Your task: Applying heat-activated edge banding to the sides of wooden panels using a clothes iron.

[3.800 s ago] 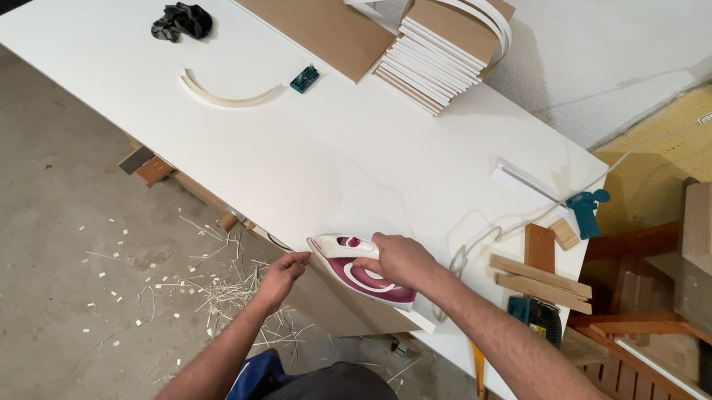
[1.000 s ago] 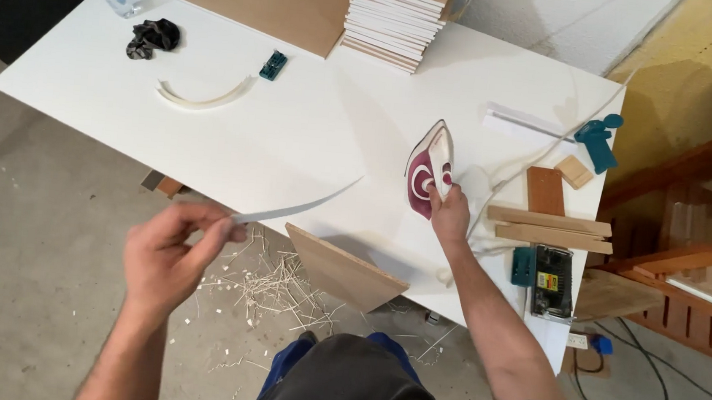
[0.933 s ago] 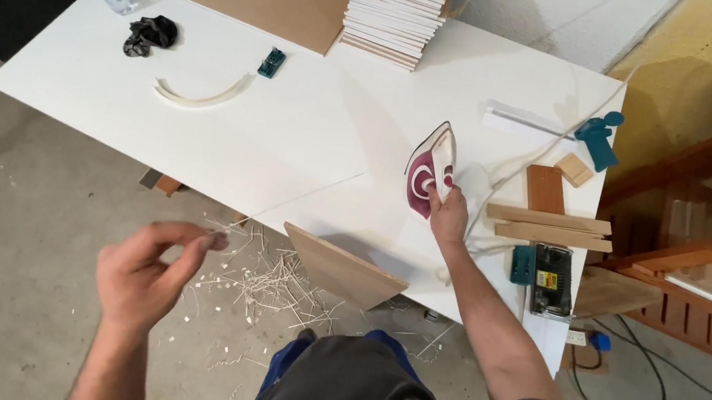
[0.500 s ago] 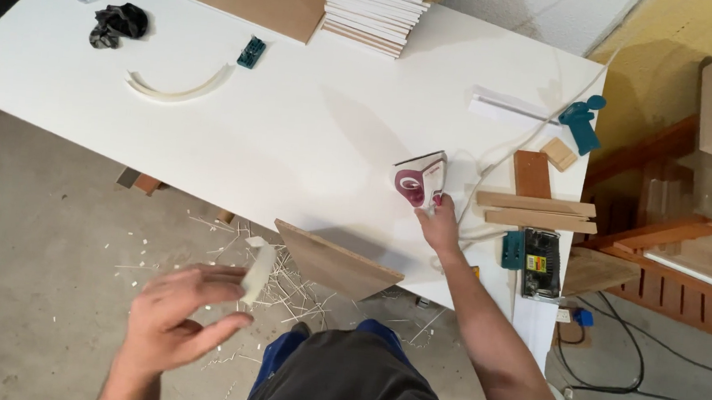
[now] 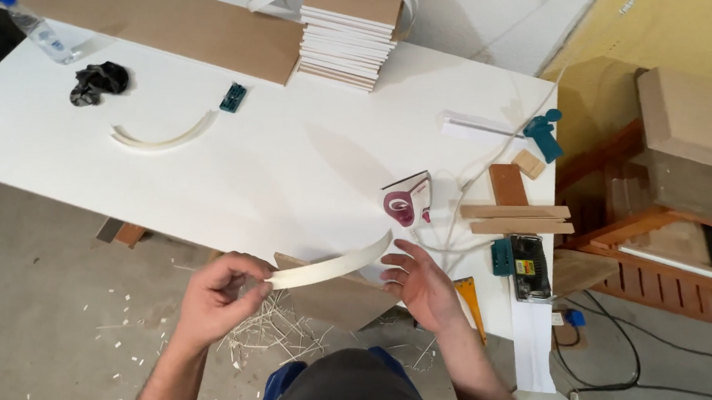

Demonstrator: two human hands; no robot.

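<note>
Pinching one end, the left hand (image 5: 217, 295) grips a curved white strip (image 5: 330, 266) just below the iron (image 5: 407, 202); the right hand (image 5: 421, 286) is held open-fingered beside the strip's other end.

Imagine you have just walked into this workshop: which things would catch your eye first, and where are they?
First, the curved white edging strip at the table's near edge, pinched at one end by the left hand, with the right hand open beside its other end. Next, the red and white iron standing on end on the white table, just beyond the right hand. At the far edge sits a tall stack of white-edged boards.
</note>
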